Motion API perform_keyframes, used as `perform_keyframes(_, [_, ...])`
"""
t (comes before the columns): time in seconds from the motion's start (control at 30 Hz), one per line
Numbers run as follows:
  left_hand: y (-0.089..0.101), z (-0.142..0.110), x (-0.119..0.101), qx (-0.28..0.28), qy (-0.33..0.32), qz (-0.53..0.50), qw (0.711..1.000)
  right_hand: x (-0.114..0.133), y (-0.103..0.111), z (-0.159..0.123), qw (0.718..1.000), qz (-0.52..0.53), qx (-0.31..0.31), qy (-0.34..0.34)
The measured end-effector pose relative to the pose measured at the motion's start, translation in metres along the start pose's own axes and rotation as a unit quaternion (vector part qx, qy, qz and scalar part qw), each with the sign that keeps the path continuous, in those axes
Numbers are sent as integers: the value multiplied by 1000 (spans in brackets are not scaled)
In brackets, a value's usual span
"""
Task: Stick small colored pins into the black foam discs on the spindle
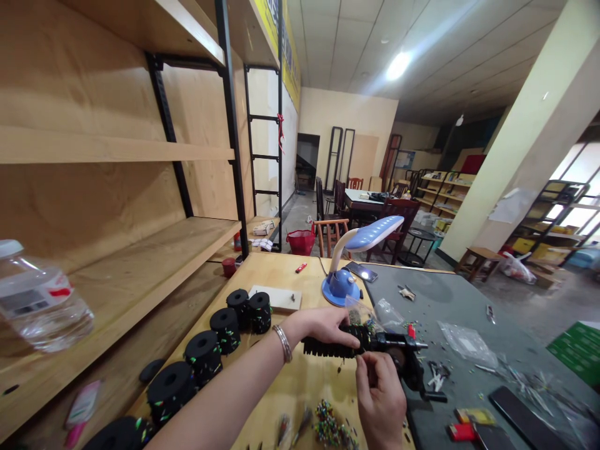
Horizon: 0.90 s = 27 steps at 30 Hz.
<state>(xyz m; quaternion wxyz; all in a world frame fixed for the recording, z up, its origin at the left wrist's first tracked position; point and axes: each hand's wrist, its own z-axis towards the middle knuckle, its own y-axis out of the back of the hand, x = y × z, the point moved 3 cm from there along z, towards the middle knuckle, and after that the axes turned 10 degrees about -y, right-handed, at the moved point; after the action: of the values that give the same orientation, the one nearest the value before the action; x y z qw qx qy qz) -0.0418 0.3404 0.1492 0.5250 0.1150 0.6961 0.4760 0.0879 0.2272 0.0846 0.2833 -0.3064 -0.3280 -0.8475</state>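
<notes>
My left hand point(328, 326), with a silver bangle on the wrist, lies over a black ridged roller point(323, 350) and its fingers wrap round it. This roller is held sideways on the shaft of a black crank winder point(412, 362) at the table's middle. Just below the roller's right end, my right hand point(382, 394) is closed in a pinch; what sits between thumb and finger is too small to make out. A small dark piece point(339, 370) hangs under the roller. A pile of multicoloured small beads point(328, 422) lies in front of the hands.
Several black foam spools point(225, 328) with coloured bits stand in a row on the left. A blue desk lamp point(340, 284) stands beyond the hands. Plastic bags point(469, 342), pliers point(438, 375), a lighter point(464, 431) and a dark phone point(525, 415) lie on the right. Wooden shelves point(140, 256) rise at left.
</notes>
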Motion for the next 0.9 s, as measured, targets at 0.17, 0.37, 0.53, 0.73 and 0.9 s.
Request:
perform_keyframes(0.17, [0, 1, -4, 4, 11, -3, 1000, -7, -3, -4, 1000, -9, 12, 14])
perform_keyframes(0.37, [-1, 1, -4, 7, 18, -4, 1000, -11, -6, -8, 1000, -17, 13, 13])
perform_keyframes(0.53, [0, -1, -5, 8, 22, -4, 1000, -12, -8, -11, 1000, -3, 18, 0])
perform_keyframes(0.73, [1, -3, -6, 5, 9, -11, 1000, -11, -12, -12, 1000, 7, 20, -8])
perform_keyframes(0.9, [0, -3, -5, -4, 6, -2, 1000, -12, -16, -14, 1000, 11, 17, -9])
